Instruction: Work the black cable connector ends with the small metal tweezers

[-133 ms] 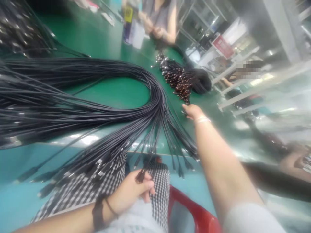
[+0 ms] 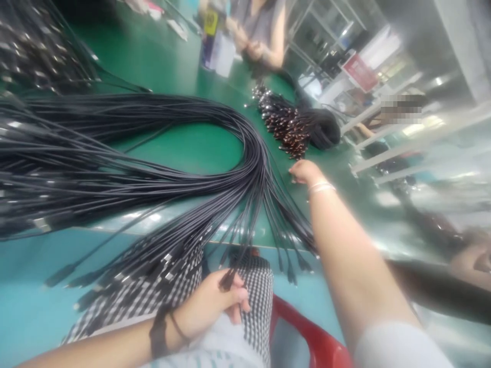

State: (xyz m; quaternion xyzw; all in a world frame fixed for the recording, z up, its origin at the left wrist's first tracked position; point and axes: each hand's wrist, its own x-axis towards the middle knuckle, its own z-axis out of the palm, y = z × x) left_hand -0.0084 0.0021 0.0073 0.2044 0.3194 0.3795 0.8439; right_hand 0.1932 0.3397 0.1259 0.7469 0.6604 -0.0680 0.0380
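My left hand (image 2: 226,294), low in front of my lap, is closed around the ends of a few black cables (image 2: 227,278). These belong to a large bundle of black cables (image 2: 253,163) that bends in a U on the green table, its loose ends fanning over the near edge. My right hand (image 2: 304,171) reaches forward over the table with its fingers curled together; what they hold, if anything, is hidden. Just beyond it lies a heap of cables with copper-coloured and silvery connector tips (image 2: 289,135).
More cables with connectors (image 2: 38,51) are heaped at the far left. A container with a yellow label (image 2: 210,25) and a white one (image 2: 225,55) stand at the back, near a co-worker's hands (image 2: 255,49). A red chair (image 2: 326,342) is beside my lap. Another person's arm shows at right.
The whole view has shifted slightly. My right hand has drawn a little away from the tips of the connector heap. My left hand keeps its hold on the cable ends.
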